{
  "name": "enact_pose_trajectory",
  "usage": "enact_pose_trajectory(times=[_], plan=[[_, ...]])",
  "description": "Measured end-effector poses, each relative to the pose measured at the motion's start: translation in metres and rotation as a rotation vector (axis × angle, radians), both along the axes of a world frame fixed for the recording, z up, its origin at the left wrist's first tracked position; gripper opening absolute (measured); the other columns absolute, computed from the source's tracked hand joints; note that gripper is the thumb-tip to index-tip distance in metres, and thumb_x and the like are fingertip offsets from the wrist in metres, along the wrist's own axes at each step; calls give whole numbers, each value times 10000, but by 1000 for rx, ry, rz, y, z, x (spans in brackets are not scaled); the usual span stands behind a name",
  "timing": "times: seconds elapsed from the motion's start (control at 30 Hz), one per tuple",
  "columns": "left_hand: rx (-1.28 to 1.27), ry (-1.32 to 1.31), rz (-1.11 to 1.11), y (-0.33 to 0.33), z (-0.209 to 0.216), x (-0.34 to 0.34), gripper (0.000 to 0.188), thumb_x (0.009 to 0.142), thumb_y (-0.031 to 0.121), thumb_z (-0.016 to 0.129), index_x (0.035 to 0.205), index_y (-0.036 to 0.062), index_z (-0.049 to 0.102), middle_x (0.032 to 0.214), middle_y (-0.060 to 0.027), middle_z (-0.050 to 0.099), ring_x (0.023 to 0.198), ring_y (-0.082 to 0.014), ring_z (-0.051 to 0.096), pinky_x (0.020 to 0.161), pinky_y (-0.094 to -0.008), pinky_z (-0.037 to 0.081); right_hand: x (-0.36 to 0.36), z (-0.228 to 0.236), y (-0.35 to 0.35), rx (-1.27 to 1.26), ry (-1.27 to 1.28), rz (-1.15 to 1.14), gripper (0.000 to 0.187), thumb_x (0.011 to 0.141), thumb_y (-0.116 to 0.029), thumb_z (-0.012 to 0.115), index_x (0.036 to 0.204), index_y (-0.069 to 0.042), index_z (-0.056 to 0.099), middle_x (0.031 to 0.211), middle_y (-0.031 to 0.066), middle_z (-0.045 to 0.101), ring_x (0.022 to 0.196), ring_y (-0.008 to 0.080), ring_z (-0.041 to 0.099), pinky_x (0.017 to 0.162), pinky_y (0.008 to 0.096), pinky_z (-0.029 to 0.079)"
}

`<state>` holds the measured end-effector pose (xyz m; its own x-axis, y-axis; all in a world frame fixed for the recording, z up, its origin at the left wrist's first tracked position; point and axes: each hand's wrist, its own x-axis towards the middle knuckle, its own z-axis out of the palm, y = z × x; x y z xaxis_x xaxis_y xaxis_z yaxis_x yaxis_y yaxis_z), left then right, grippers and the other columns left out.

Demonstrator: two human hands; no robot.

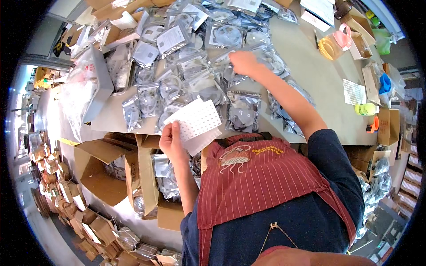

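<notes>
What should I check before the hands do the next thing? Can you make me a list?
1. White sheets held by the left hand: ok.
2. Right hand over at the silvery bags: ok.
3. Something pinched in the right hand's fingertips: cannot tell, they are too small to see clearly.
4. Bags spread out without overlapping: not ok, many are piled together.
5. Pink-topped jug apart from the bags: ok.
</notes>
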<state>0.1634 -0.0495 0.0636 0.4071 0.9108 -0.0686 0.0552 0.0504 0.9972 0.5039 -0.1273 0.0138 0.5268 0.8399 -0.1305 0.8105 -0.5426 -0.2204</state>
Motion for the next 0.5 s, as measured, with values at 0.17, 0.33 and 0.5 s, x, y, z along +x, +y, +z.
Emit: enact_pose_trajectory(times=[0.17,0.33,0.5], plan=[[122,144,-91,-12,-3,-1,201,944,166,650,925,-33,671,760,51,566,692,-32,437,610,-201,371,8,14,-4,-186,-29,-22,235,738,-192,679,929,-56,676,853,144,697,823,356,679,702,461,535],[280,271,-159,-32,4,13,189,931,145,652,977,-37,673,775,-44,641,721,-76,521,663,-257,455,-68,63,-31,430,444,229,156,828,-198,641,886,-57,608,856,131,670,807,362,639,703,458,499],[412,333,-276,-40,7,35,184,931,146,649,987,-28,674,767,-41,634,715,-76,513,650,-259,456,-129,81,-58,697,338,429,177,850,-183,658,956,-76,565,944,99,594,911,313,587,803,414,465]])
